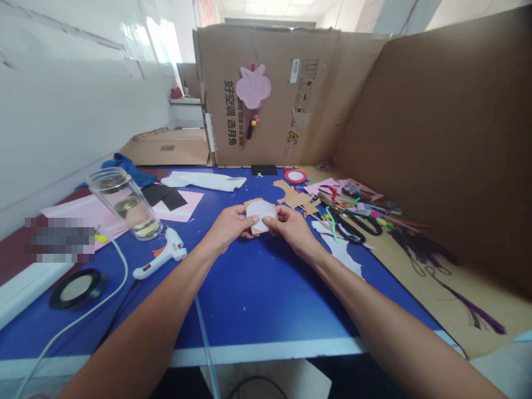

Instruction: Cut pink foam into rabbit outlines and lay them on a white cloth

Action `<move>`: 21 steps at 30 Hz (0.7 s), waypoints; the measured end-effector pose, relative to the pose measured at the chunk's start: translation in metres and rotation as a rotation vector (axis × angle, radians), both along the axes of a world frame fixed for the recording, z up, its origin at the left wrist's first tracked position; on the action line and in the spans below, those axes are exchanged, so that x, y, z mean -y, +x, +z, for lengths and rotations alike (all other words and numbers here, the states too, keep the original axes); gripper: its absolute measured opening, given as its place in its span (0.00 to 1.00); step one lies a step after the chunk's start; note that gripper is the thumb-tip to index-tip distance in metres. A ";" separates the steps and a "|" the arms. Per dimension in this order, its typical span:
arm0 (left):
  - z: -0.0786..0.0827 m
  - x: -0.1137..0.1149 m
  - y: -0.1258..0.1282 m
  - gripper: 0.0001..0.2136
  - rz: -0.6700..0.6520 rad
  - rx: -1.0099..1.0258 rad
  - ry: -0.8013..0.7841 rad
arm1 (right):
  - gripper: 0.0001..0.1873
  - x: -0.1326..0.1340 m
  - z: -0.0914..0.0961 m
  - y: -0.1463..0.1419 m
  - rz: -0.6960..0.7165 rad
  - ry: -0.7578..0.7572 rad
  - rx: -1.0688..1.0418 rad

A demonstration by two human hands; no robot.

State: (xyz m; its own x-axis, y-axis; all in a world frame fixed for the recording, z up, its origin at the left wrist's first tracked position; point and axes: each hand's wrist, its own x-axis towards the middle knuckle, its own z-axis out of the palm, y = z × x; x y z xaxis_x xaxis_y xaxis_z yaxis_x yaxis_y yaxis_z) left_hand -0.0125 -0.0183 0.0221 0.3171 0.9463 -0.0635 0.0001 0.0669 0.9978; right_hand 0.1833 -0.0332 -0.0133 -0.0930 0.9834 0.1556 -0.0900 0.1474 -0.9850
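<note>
Between my two hands, above the blue tabletop, is a round white paper disc (260, 211) lying against a slightly larger piece of brown cardboard (248, 204). My left hand (233, 226) pinches the left side, its thumb on the white face. On the opposite side my right hand (292, 226) grips the edge, with its thumb also on the paper. The fingers behind the cardboard are partly hidden. Right of my right hand lie cut cardboard scraps (293, 198) and black-handled scissors (351, 219).
A white glue gun (162, 256), glass jar (135, 213) and black tape roll (77, 288) are at left. Pink paper (185, 206) and a white roll (203, 181) lie behind. Cardboard walls (316, 100) enclose the back and right; a pink ornament (253, 87) hangs there.
</note>
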 end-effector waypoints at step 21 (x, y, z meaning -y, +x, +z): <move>-0.001 -0.007 -0.006 0.11 0.093 0.010 0.013 | 0.22 0.000 0.002 0.003 0.018 -0.041 0.094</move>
State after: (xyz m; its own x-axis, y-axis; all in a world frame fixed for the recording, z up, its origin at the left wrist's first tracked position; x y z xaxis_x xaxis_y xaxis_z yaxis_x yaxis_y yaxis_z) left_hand -0.0184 -0.0116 0.0208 0.2282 0.9724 -0.0480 -0.0153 0.0529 0.9985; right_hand 0.1862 -0.0328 -0.0117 -0.1228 0.9869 0.1049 0.0012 0.1058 -0.9944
